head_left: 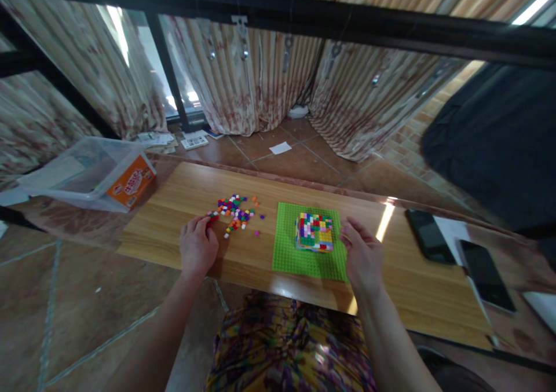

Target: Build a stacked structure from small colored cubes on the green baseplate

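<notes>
Loose small toy bricks (234, 209) of many colours lie scattered on the wooden board. My left hand (198, 246) rests at the near left edge of this pile, fingers curled, its fingertips touching red bricks (212, 217). Whether it grips one of them is hard to see. A green studded baseplate (286, 259) lies right of the pile, bearing a multicoloured block of stacked bricks (315, 231). Just over the baseplate's right edge is my right hand (362, 253), its thumb and fingers pinched together and pointing at the block. Whatever is in the pinch is too small to make out.
A clear plastic box (93, 172) with an orange label stands at the far left. Two dark phones (430, 237) lie at the right, near white paper (449, 235). A dark metal bar (286, 21) crosses above, before curtains. Behind the table, papers (280, 147) lie on the tiled floor.
</notes>
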`<act>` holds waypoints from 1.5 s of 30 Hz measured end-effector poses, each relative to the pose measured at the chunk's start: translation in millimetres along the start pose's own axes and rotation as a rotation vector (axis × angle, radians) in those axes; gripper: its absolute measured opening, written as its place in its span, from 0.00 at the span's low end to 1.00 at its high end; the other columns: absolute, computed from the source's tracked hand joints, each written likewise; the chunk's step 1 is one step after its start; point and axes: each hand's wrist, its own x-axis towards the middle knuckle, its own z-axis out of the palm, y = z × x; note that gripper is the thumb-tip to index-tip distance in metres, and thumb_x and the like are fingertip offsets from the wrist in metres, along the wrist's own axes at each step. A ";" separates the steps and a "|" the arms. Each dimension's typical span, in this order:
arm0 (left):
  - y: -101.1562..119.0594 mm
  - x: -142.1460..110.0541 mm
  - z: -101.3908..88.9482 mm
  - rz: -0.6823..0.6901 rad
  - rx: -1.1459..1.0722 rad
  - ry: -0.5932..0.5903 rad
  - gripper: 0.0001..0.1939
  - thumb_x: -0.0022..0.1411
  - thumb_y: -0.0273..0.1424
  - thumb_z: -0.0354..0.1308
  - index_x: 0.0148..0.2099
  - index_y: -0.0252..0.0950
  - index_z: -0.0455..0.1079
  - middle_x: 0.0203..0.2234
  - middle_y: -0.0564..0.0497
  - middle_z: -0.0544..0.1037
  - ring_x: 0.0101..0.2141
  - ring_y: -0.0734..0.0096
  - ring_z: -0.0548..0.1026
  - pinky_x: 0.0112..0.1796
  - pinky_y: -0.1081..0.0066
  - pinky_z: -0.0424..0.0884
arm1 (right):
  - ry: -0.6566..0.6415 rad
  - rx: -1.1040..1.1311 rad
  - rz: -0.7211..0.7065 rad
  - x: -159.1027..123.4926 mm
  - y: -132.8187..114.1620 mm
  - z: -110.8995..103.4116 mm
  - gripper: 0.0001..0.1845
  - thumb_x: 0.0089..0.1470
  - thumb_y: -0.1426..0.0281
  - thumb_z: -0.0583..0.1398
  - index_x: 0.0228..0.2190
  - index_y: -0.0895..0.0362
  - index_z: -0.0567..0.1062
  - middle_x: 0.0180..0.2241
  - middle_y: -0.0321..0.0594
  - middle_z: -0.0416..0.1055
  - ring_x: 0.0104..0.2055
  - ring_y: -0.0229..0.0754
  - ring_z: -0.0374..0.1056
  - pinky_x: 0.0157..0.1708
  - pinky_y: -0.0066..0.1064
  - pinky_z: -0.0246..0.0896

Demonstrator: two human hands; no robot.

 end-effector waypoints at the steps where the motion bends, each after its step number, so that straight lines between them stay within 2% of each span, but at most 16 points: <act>1: -0.2 -0.1 0.3 -0.004 -0.002 0.000 0.18 0.63 0.28 0.47 0.49 0.33 0.74 0.49 0.39 0.77 0.50 0.53 0.72 0.54 0.56 0.66 | 0.022 -0.023 -0.045 -2.5 -7.0 1.5 0.17 0.44 0.62 0.70 0.36 0.56 0.80 0.34 0.39 0.78 0.33 0.38 0.72 0.35 0.31 0.68; 3: -0.7 -0.2 1.0 -0.006 -0.008 0.000 0.18 0.62 0.28 0.47 0.49 0.33 0.74 0.49 0.39 0.77 0.51 0.54 0.72 0.54 0.56 0.66 | 0.003 -0.094 -0.128 -12.1 -20.7 8.3 0.15 0.47 0.62 0.68 0.37 0.56 0.80 0.34 0.40 0.79 0.33 0.39 0.72 0.36 0.33 0.68; 5: -1.2 -0.5 2.0 0.002 -0.010 -0.001 0.18 0.62 0.28 0.47 0.49 0.32 0.74 0.49 0.39 0.77 0.51 0.54 0.72 0.55 0.55 0.66 | -0.093 -0.184 -0.190 -28.1 -30.3 19.7 0.13 0.51 0.62 0.67 0.37 0.55 0.80 0.34 0.40 0.79 0.35 0.41 0.73 0.37 0.34 0.69; 7: -1.5 -0.9 3.1 0.008 -0.006 0.002 0.18 0.62 0.27 0.47 0.49 0.31 0.74 0.49 0.39 0.77 0.50 0.54 0.72 0.55 0.55 0.66 | -0.278 -0.286 -0.252 -48.2 -32.7 34.7 0.11 0.55 0.63 0.64 0.37 0.55 0.80 0.35 0.40 0.79 0.36 0.42 0.74 0.38 0.35 0.69; 10: -1.7 -1.8 4.3 0.009 0.003 0.012 0.18 0.63 0.27 0.48 0.50 0.32 0.74 0.49 0.40 0.77 0.50 0.54 0.73 0.54 0.56 0.67 | -0.621 -0.512 -0.395 -75.4 -22.1 62.1 0.10 0.60 0.67 0.59 0.38 0.54 0.80 0.35 0.40 0.78 0.36 0.42 0.73 0.39 0.33 0.67; 12: -1.8 -2.6 4.7 0.011 0.003 0.019 0.18 0.62 0.27 0.48 0.49 0.33 0.74 0.48 0.41 0.77 0.50 0.54 0.73 0.54 0.56 0.67 | -0.725 -0.686 -0.469 -85.9 -9.5 81.8 0.11 0.61 0.72 0.56 0.38 0.54 0.80 0.35 0.41 0.78 0.36 0.42 0.73 0.40 0.32 0.66; 17: -0.8 -4.1 4.0 0.017 -0.008 0.020 0.18 0.62 0.26 0.48 0.50 0.33 0.74 0.49 0.41 0.77 0.50 0.54 0.72 0.54 0.55 0.68 | -0.768 -1.132 -0.473 -86.7 17.4 121.0 0.09 0.62 0.72 0.57 0.38 0.57 0.78 0.38 0.46 0.77 0.42 0.46 0.72 0.43 0.33 0.64; 23: 0.2 -3.5 2.9 0.004 -0.016 0.023 0.18 0.62 0.26 0.48 0.49 0.32 0.74 0.49 0.40 0.78 0.49 0.54 0.72 0.54 0.55 0.67 | -0.778 -1.271 -0.453 -82.7 28.0 134.6 0.10 0.63 0.74 0.56 0.40 0.58 0.78 0.43 0.49 0.75 0.44 0.46 0.72 0.42 0.33 0.63; 27: -2.1 -2.6 3.5 0.020 -0.009 0.026 0.17 0.62 0.26 0.48 0.49 0.32 0.74 0.48 0.40 0.77 0.49 0.54 0.73 0.53 0.55 0.68 | -0.832 -1.099 -0.459 -84.5 26.2 124.9 0.09 0.61 0.77 0.58 0.34 0.57 0.78 0.37 0.45 0.76 0.41 0.44 0.73 0.41 0.32 0.64; 31: -4.7 -1.5 4.3 0.031 0.000 0.027 0.18 0.61 0.27 0.48 0.49 0.32 0.74 0.48 0.39 0.77 0.50 0.53 0.73 0.54 0.55 0.67 | -0.831 -0.752 -0.422 -85.1 10.1 96.6 0.08 0.59 0.75 0.59 0.32 0.55 0.78 0.32 0.40 0.77 0.36 0.41 0.73 0.39 0.30 0.64; 35: -5.3 -0.3 4.1 0.028 0.000 0.021 0.17 0.62 0.27 0.48 0.49 0.33 0.74 0.48 0.40 0.78 0.50 0.54 0.73 0.54 0.54 0.67 | -0.670 -0.559 -0.348 -76.2 -14.2 55.2 0.10 0.61 0.67 0.58 0.35 0.54 0.79 0.33 0.39 0.79 0.35 0.42 0.74 0.38 0.31 0.67; 38: -5.0 0.4 3.4 0.029 0.005 0.011 0.18 0.63 0.28 0.47 0.49 0.32 0.74 0.48 0.39 0.78 0.50 0.53 0.72 0.54 0.54 0.67 | -0.499 -0.556 -0.301 -58.8 -23.6 23.1 0.11 0.59 0.61 0.60 0.36 0.54 0.80 0.35 0.40 0.80 0.37 0.44 0.76 0.39 0.34 0.69; 42: -5.3 0.7 2.6 0.036 0.012 0.006 0.18 0.63 0.29 0.47 0.49 0.31 0.74 0.48 0.38 0.78 0.51 0.53 0.72 0.54 0.54 0.66 | -0.262 -0.597 -0.262 -28.5 -16.8 -8.8 0.13 0.56 0.59 0.62 0.35 0.54 0.81 0.36 0.42 0.81 0.37 0.45 0.76 0.40 0.37 0.70; 45: -5.5 0.9 2.0 0.034 0.018 0.010 0.18 0.63 0.29 0.47 0.50 0.32 0.74 0.48 0.38 0.77 0.51 0.52 0.72 0.54 0.54 0.66 | -0.182 -0.583 -0.259 -11.1 -5.1 -19.6 0.13 0.54 0.58 0.63 0.32 0.55 0.81 0.33 0.42 0.80 0.35 0.45 0.74 0.38 0.37 0.69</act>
